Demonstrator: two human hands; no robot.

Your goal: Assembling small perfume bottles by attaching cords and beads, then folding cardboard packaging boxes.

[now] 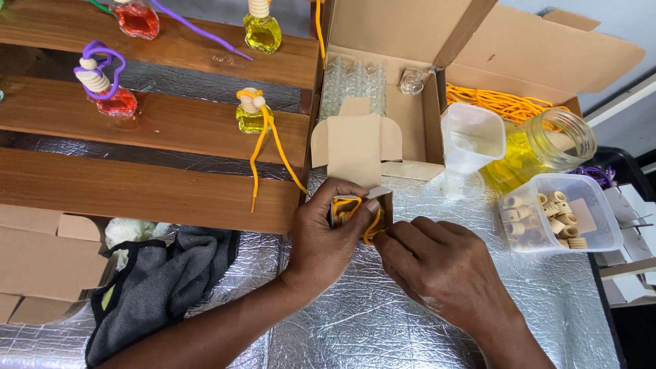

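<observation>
Head view: left hand (326,236) wrapped round small box (355,205), thumb over open top. Right hand (437,263) pinching orange cord (372,229) at box mouth. Box held just above foil worktop (383,321), flap (355,147) up. Tub of caps (557,212) to right.
</observation>
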